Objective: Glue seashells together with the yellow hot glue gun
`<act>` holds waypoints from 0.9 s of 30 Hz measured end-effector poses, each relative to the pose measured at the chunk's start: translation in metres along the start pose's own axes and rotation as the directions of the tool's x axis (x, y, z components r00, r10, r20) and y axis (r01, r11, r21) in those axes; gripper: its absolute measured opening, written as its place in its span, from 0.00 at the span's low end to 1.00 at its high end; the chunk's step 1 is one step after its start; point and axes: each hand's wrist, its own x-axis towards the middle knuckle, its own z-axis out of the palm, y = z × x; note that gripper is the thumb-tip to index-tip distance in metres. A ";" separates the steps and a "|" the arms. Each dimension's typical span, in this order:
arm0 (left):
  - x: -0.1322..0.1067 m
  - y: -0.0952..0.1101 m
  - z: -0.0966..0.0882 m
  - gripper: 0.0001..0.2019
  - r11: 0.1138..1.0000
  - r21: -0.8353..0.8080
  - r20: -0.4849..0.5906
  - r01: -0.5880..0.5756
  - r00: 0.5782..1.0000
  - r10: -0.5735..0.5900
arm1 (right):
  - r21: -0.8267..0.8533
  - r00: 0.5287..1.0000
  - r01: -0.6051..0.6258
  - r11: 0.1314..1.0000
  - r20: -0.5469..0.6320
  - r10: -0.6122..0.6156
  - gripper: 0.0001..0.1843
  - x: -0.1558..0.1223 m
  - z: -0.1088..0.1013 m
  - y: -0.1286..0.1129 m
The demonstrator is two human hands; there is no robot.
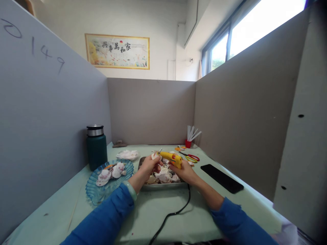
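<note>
My right hand (186,172) is wrapped round the handle of a yellow glue gun (171,157), whose nozzle points left. A black cord (176,213) runs from it down to the table's near edge. My left hand (150,166) pinches a small whitish piece, perhaps a shell (154,156), right at the nozzle tip. Both hands are above a metal tray (163,186) filled with pale shells (163,176). Left of it, a blue fluted glass plate (92,188) bears white shell figures (118,170) with small reddish marks.
A teal bottle (97,149) stands behind the plate. Crumpled white wrapping (127,155) lies behind the tray. To the right are scissors (192,158), a red cup (188,144) of white sticks (192,133) and a black phone (221,178). Grey partitions (152,110) enclose three sides.
</note>
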 end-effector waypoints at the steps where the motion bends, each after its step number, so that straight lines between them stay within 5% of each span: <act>1: 0.000 0.000 0.000 0.20 1.000 0.003 -0.001 0.002 1.000 -0.002 | 0.001 1.000 0.002 1.000 0.000 -0.002 0.15 0.000 0.000 0.000; 27: -0.005 0.004 0.004 0.17 0.997 0.078 0.017 0.011 1.000 -0.013 | 0.023 1.000 0.007 1.000 0.004 -0.007 0.16 0.000 0.001 -0.001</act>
